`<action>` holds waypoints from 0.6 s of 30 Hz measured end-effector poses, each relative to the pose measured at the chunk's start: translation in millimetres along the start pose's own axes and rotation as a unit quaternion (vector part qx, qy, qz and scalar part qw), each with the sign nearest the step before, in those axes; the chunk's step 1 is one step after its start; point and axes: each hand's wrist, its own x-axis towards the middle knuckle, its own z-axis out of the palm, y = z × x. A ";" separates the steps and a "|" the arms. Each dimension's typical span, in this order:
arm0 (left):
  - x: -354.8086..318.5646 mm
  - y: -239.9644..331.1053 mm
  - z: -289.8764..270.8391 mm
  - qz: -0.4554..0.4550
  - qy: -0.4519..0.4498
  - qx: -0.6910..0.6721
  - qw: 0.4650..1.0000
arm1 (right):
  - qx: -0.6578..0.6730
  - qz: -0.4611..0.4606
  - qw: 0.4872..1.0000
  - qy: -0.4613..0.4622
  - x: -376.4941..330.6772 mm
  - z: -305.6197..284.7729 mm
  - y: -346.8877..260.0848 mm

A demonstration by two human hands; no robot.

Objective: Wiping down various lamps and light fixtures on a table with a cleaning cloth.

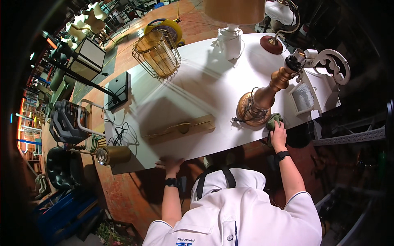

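Observation:
My right hand [279, 133] is closed on a green cloth [273, 119] at the near right edge of the white table [193, 92]. Just left of the cloth stands a gold-brown lamp base [266, 98] with a bare socket on top and its cord lying around its foot. My left hand [170, 165] rests at the table's near edge with its fingers spread, holding nothing. Beyond that hand lies a long wooden piece [180, 129] with a curved line along it. A brass cylinder [118, 155] lies at the near left corner, beside black cords [119, 135].
Toward the far side stand a wire cage lampshade [158, 55], a white lamp [230, 43] with a tan shade, and a curved-arm lamp [271, 44]. A black stand [118, 92] is on the left edge. A white house-shaped box [314, 92] sits at the right end.

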 end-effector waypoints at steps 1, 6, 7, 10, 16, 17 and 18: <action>0.2 -1.4 1.1 -0.001 0.001 -0.002 1.000 | 0.000 -0.002 1.000 0.001 0.7 -1.1 2.3; -0.8 -2.3 5.7 -0.010 0.017 0.015 1.000 | 0.029 -0.042 0.998 -0.040 -14.3 -7.7 -8.4; -1.3 -0.1 5.0 -0.010 0.016 0.015 1.000 | 0.027 -0.051 0.997 -0.059 -22.5 -9.1 -17.2; 3.0 -2.9 7.9 -0.001 0.014 0.006 1.000 | 0.045 -0.130 0.984 -0.112 -46.4 -12.9 -49.4; 18.1 -14.1 16.6 -0.011 -0.007 0.041 0.999 | 0.281 -0.270 0.896 -0.213 -53.0 -2.9 -101.5; 16.4 -11.0 16.0 -0.014 -0.011 0.043 0.999 | 0.295 -0.266 0.903 -0.164 -47.6 -4.7 -105.3; 14.6 -8.4 14.8 -0.017 -0.015 0.045 0.999 | 0.308 -0.261 0.908 -0.114 -43.6 -8.0 -108.8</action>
